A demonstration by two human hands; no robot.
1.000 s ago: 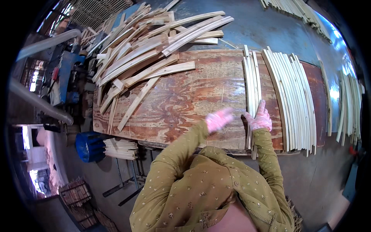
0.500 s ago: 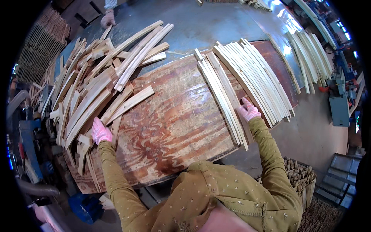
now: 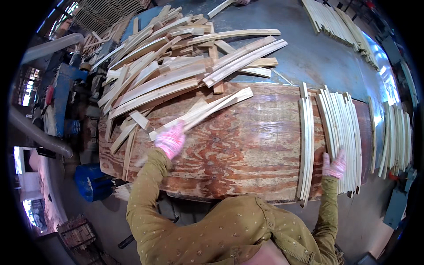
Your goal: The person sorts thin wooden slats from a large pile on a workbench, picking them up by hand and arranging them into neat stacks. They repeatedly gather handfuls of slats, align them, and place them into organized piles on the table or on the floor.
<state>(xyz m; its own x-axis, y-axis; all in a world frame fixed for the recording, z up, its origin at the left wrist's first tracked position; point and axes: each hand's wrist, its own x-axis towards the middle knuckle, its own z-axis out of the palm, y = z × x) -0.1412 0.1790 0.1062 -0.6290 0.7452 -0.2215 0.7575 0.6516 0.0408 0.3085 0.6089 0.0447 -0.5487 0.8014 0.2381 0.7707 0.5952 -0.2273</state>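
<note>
My left hand (image 3: 171,140), in a pink-and-white glove, is closed on the near part of a pale wooden slat (image 3: 216,108) at the front of the pile; the slat is slightly blurred. Behind it lies a jumbled pile of curved wooden slats (image 3: 163,86). On the right, my gloved right hand (image 3: 334,164) rests against a row of slats (image 3: 342,128) laid side by side, thumb and fingers apart. A narrower group of slats (image 3: 306,145) lies to the left of that row, with a gap between them.
A brown, worn plywood board (image 3: 247,150) lies under the slats, with a blue-grey tabletop (image 3: 304,53) beyond. Another person's hand (image 3: 242,1) is at the top edge by a slat. More slat rows (image 3: 395,137) stand at right; a blue drum (image 3: 92,182) is at lower left.
The view has swung left. My left hand has taken hold of a slat at the pile's front. My right hand has moved right to the larger row; the darker slat has left the narrow group.
</note>
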